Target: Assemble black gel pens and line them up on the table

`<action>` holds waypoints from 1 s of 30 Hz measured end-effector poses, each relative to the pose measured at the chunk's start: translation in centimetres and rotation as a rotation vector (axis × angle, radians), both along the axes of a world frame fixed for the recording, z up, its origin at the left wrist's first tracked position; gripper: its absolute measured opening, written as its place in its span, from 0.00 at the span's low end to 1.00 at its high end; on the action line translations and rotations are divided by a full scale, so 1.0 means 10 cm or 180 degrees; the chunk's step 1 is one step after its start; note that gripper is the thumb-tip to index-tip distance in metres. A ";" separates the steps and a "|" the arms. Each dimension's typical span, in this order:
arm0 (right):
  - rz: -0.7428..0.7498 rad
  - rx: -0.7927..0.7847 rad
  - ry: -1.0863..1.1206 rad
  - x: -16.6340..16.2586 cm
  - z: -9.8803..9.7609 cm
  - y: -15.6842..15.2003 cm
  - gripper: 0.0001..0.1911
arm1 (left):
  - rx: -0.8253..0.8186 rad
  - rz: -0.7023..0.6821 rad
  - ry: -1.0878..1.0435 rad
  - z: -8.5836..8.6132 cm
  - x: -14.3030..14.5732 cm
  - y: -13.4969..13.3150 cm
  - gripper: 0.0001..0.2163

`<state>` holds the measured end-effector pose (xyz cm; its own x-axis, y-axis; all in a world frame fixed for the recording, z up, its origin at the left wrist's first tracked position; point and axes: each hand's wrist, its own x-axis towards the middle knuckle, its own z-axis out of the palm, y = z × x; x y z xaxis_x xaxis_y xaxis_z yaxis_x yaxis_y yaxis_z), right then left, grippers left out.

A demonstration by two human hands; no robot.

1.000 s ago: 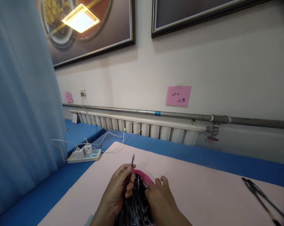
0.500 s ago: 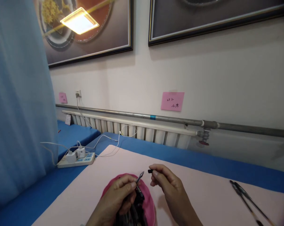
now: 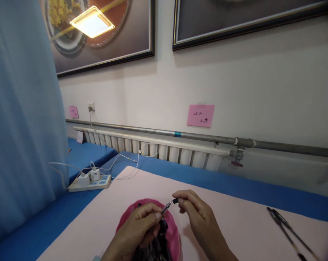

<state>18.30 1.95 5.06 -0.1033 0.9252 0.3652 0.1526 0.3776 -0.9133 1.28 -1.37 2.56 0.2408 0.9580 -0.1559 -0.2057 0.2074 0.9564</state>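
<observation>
My left hand point(image 3: 142, 226) is closed around a pen point(image 3: 166, 207), its pointed metal tip bare and aimed up to the right. Between the thumb and fingers of my right hand point(image 3: 198, 214) is a small black pen cap point(image 3: 175, 201). Its end sits very close to the pen tip; whether they touch I cannot tell. Below both hands stands a pink basket point(image 3: 175, 232) with several dark pens point(image 3: 155, 248) in it, partly hidden by my left hand.
Two assembled-looking pens point(image 3: 286, 228) lie on the pink sheet point(image 3: 234, 221) at the right. A white power strip point(image 3: 104, 183) with plugged-in chargers and cables rests on the blue surface point(image 3: 196, 176) at left. Behind run a radiator point(image 3: 174, 154) and a pipe point(image 3: 207, 137); a blue curtain point(image 3: 25, 108) hangs left.
The pen in my left hand has moved slightly right, so its tip is now close to the black cap. The gap between pen and cap has shrunk.
</observation>
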 end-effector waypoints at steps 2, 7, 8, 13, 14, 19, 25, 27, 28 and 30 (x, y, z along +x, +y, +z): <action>0.0070 -0.0011 -0.0060 -0.01 -0.01 0.00 0.11 | -0.0031 0.0012 -0.0004 0.02 0.00 -0.01 0.10; 0.0212 -0.0240 0.0158 -0.02 -0.03 -0.01 0.08 | -0.0079 -0.0036 -0.0025 0.04 0.00 -0.03 0.11; 0.0240 -0.0351 0.0296 -0.02 -0.04 0.00 0.08 | -0.0089 -0.0051 -0.0043 0.04 0.01 -0.03 0.11; 0.0600 -0.1040 0.1053 -0.06 -0.09 0.03 0.10 | -0.0120 0.0022 -0.0010 0.02 0.05 -0.02 0.11; 0.0647 -0.1158 0.1211 -0.07 -0.11 0.03 0.11 | -0.0139 0.0048 0.0017 0.02 0.06 -0.02 0.11; 0.0751 -0.1368 0.1422 -0.14 -0.16 0.04 0.14 | -0.0152 0.0193 0.0009 0.03 0.11 -0.01 0.12; 0.0761 -0.1306 0.1564 -0.18 -0.24 0.04 0.14 | -0.0167 0.0286 -0.0145 0.01 0.18 0.00 0.14; 0.0742 -0.1358 0.1607 -0.19 -0.25 0.04 0.14 | -0.0152 0.0287 -0.0234 -0.01 0.20 0.01 0.15; 0.0750 -0.1393 0.1618 -0.20 -0.25 0.04 0.14 | -0.0139 0.0276 -0.0267 -0.01 0.20 0.01 0.15; 0.0776 -0.1441 0.1649 -0.21 -0.26 0.03 0.14 | -0.0118 0.0253 -0.0273 -0.02 0.20 0.02 0.16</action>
<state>16.20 2.29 2.51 -0.2434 0.9699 0.0102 -0.3817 -0.0861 -0.9203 3.27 -1.20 2.39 0.1784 0.9685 -0.1737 -0.3036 0.2221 0.9266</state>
